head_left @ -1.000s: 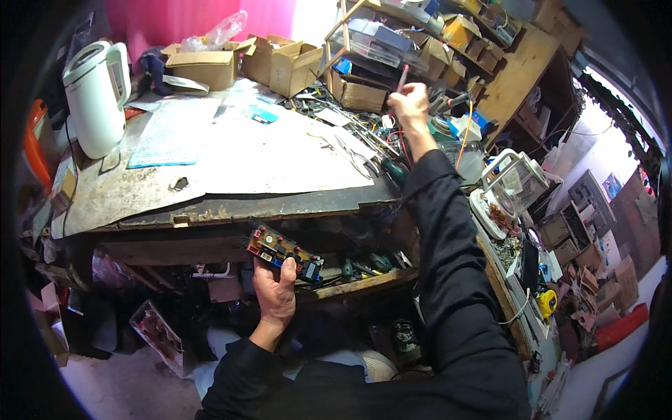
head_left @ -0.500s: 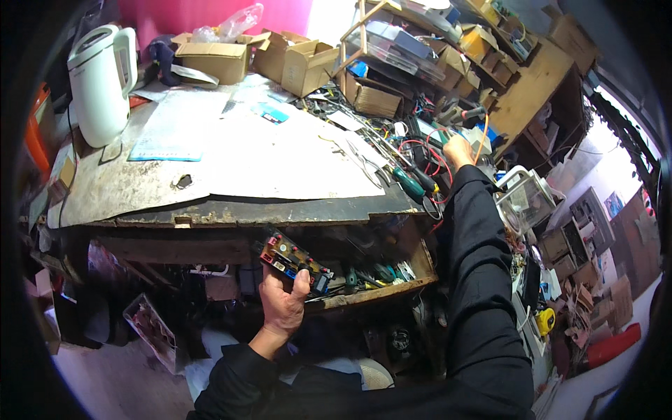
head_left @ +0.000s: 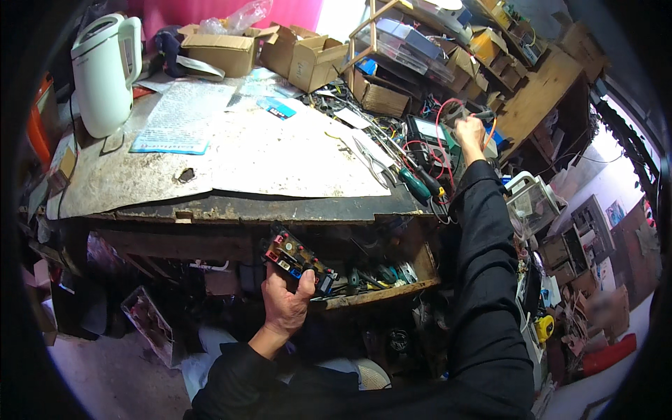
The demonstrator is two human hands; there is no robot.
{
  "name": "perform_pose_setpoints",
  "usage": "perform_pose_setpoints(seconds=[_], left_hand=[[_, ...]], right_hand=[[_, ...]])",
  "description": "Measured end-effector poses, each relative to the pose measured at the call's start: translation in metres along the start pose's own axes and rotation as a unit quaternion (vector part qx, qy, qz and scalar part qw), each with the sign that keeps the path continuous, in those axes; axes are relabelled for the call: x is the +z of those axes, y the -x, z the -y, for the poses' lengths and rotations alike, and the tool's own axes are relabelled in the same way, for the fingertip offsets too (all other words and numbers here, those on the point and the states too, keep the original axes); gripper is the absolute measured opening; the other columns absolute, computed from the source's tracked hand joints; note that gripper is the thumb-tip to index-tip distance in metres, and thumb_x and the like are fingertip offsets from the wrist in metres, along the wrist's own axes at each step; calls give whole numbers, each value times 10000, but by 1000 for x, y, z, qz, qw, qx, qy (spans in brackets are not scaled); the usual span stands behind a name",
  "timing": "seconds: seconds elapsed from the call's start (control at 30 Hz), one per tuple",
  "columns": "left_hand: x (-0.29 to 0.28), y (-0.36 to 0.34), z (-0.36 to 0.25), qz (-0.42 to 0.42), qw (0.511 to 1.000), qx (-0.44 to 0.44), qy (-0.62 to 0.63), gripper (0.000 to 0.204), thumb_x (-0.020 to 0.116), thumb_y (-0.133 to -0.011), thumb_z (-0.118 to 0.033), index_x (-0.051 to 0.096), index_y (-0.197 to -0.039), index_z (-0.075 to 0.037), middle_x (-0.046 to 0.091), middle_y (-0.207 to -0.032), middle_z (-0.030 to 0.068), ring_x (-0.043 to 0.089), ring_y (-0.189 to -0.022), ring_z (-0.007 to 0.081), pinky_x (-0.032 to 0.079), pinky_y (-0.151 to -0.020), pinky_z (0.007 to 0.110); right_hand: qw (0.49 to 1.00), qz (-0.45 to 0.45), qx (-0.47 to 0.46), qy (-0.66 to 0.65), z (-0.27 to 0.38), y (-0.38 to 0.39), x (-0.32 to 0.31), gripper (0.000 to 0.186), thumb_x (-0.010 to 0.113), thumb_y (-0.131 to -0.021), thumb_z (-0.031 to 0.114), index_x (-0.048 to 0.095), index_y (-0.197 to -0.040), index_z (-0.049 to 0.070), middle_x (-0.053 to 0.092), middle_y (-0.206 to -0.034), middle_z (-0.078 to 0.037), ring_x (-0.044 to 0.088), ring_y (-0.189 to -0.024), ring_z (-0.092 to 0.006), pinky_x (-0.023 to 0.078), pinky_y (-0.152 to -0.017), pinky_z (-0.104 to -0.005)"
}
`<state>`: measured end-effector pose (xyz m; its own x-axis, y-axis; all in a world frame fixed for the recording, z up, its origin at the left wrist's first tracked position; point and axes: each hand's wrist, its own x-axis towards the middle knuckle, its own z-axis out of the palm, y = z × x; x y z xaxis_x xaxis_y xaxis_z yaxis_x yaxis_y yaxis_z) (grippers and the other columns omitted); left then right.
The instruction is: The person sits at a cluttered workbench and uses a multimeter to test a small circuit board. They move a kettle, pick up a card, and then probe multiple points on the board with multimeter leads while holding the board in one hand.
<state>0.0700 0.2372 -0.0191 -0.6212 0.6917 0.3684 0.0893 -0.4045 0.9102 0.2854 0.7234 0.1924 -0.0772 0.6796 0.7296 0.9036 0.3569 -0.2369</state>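
Note:
My left hand (head_left: 285,308) grips a circuit board (head_left: 299,260) with red, white and blue connectors along its edges, tilted in front of the open drawer. My right arm stretches to the far right end of the bench. There my right hand (head_left: 470,134) is closed beside a grey tool with a dark handle (head_left: 483,115) and an orange cord (head_left: 494,130); what its fingers hold is too small to make out. A red wire (head_left: 439,124) loops up just left of that hand. Near it lies a meter-like device with a pale face (head_left: 425,129).
Screwdrivers with green handles (head_left: 414,185) and pliers (head_left: 369,158) lie on the bench's right side. A drawer (head_left: 378,297) with hand tools hangs open below. A white jug-shaped appliance (head_left: 102,77), printed sheets (head_left: 183,115) and cardboard boxes (head_left: 315,63) stand or lie behind.
My right hand has moved farther away and slightly right, uncovering more of the meter-like device. The red wire now loops higher. My left hand still holds the board in nearly the same place.

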Motion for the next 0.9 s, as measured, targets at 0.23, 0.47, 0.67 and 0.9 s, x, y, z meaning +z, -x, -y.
perform_pose_setpoints(seconds=[0.23, 0.47, 0.67, 0.9], left_hand=[[2, 0, 5, -12, 1000, 9, 22, 682, 725, -924, -355, 441, -1425, 10, 655, -1115, 73, 612, -1009, 187, 485, -934, 330], [1, -2, -1, -26, 999, 30, 13, 406, 702, -939, -348, 623, -1134, -1, 671, -1025, 66, 618, -948, 194, 494, -883, 339], [3, -2, 13, -26, 999, 45, -7, 411, 703, -937, -361, 636, -1140, -11, 683, -1057, 75, 632, -971, 194, 498, -893, 341], [3, -1, 3, -47, 998, 48, 13, 474, 691, -939, -421, 625, -1180, -18, 683, -1058, 77, 629, -998, 204, 486, -917, 344]], right_hand=[[919, -63, 146, -360, 57, -20, -29, 112, 745, -856, 171, 740, -837, 61, 718, -729, -26, 559, -522, -113, 421, -497, -290], [816, -2, 186, -548, 89, -13, -70, 76, 700, -930, 142, 737, -978, 94, 757, -823, -97, 346, -373, -52, 213, -346, -261], [763, 31, 59, -642, 81, -15, -114, 176, 647, -988, 164, 721, -1122, 77, 764, -956, -133, 339, -383, -12, 225, -350, -199], [783, 357, -104, -499, 127, 40, -169, 226, 593, -1031, 222, 730, -1093, 54, 765, -993, -85, 358, -439, 32, 253, -389, -163]])
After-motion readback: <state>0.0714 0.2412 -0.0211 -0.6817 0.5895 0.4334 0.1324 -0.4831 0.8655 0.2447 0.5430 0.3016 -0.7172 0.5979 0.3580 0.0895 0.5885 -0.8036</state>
